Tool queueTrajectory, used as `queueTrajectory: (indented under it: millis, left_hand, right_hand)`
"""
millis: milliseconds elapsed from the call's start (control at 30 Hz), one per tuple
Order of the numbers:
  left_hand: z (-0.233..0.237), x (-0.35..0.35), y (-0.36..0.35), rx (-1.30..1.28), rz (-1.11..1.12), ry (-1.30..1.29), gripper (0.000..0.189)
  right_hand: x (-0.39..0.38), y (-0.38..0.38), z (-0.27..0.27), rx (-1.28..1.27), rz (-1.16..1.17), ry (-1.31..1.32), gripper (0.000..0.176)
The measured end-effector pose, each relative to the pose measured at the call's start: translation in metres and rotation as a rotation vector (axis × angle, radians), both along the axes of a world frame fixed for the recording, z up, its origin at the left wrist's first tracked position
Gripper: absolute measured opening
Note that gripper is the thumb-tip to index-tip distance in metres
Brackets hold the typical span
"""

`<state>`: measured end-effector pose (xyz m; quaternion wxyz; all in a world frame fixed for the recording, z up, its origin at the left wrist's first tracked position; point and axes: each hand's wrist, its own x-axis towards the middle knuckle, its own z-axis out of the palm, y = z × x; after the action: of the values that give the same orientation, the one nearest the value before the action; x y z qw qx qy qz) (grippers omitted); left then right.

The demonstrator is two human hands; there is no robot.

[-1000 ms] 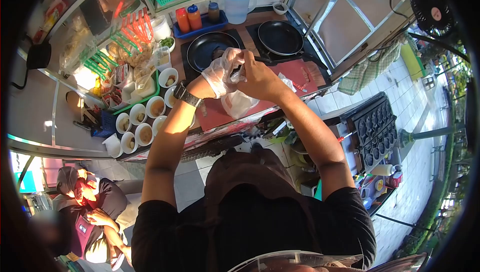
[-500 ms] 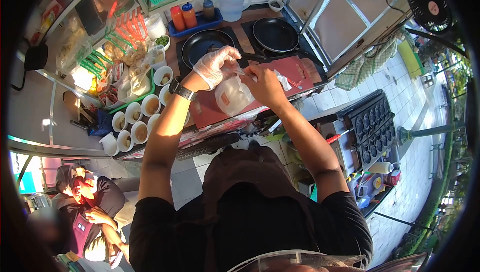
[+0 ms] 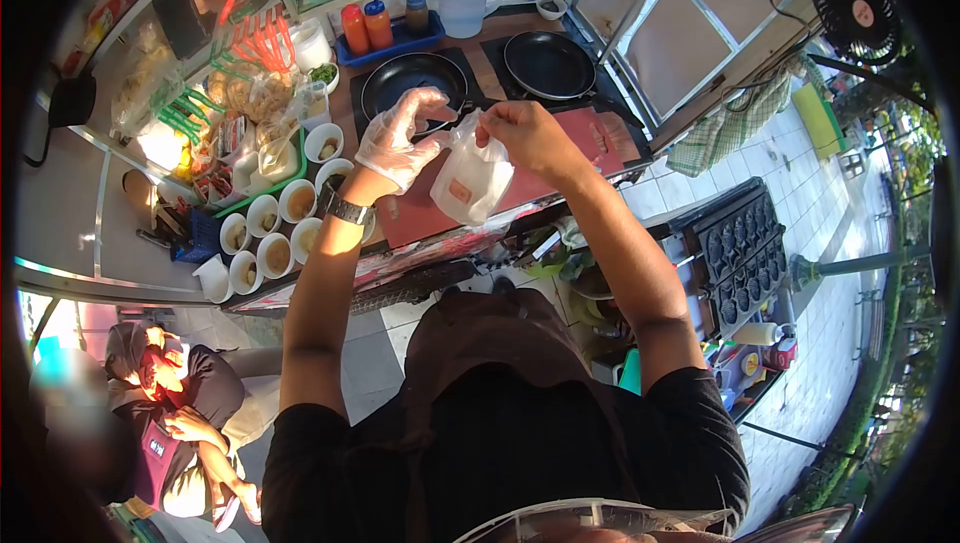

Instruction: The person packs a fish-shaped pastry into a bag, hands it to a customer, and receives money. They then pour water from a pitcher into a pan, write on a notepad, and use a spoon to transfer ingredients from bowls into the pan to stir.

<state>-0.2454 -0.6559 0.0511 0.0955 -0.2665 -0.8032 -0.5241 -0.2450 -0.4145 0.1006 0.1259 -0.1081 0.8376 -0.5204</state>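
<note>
Head cam, single view, from above wearer's shoulders, fwd & down over both arms, hands approx. mid-frame.

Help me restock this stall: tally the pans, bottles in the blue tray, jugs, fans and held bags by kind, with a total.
Pans: 2
Bottles in the blue tray: 3
Jug: 1
Fan: 1
Bag in the right hand: 1
Total: 8
</note>
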Motion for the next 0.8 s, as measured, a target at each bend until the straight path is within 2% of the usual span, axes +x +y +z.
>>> queueTrajectory:
  millis: [167,267,367,400,433,467,500,567,600,633,700,767,800]
  left_hand:
    - [-0.011,0.033,-0.018,0.124,0.036,-0.130,0.040]
    - [-0.019,0.062,-0.021,0.261,0.003,-0.336,0.037]
    - [-0.053,0.078,-0.028,0.412,-0.030,-0.341,0.036]
    - [-0.045,0.090,-0.027,0.395,0.009,-0.344,0.029]
    - [-0.066,0.096,-0.029,0.396,0.012,-0.344,0.029]
    - [-0.102,0.096,-0.035,0.255,0.108,-0.293,0.024]
    - [-0.118,0.094,-0.040,0.117,0.208,-0.226,0.020]
    - [-0.097,0.109,-0.020,0.669,0.121,-0.519,0.015]
    - [-0.088,0.113,-0.010,0.647,0.228,-0.585,0.010]
    - [-0.094,0.109,-0.004,0.650,0.243,-0.561,0.010]
    - [-0.122,0.105,0.002,0.930,0.218,-0.808,0.014]
    - [-0.127,0.109,0.017,1.068,0.160,-0.854,0.023]
    - [-0.123,0.110,0.028,1.131,0.169,-0.901,0.030]
  right_hand:
    - [-0.017,0.010,-0.002,0.102,0.124,-0.005,0.029]
    - [-0.028,0.018,-0.018,0.075,0.215,-0.013,0.028]
    - [-0.027,0.022,-0.010,0.043,0.220,-0.004,0.031]
    - [-0.024,0.024,-0.001,0.045,0.221,-0.006,0.031]
    - [-0.022,0.025,0.011,0.023,0.237,-0.057,0.031]
    - [-0.022,0.026,0.019,0.002,0.253,-0.101,0.030]
    - [-0.025,0.028,0.024,0.005,0.261,-0.079,0.030]
    - [-0.031,0.034,0.037,-0.041,0.308,-0.065,0.030]
    - [-0.028,0.034,0.051,-0.073,0.292,-0.086,0.033]
    - [-0.015,0.030,0.074,-0.117,0.283,-0.035,0.038]
    - [-0.005,0.030,0.100,-0.162,0.250,0.020,0.045]
    - [-0.013,0.041,0.103,-0.164,0.221,0.076,0.050]
    - [-0.004,0.038,0.129,-0.122,0.201,0.091,0.052]
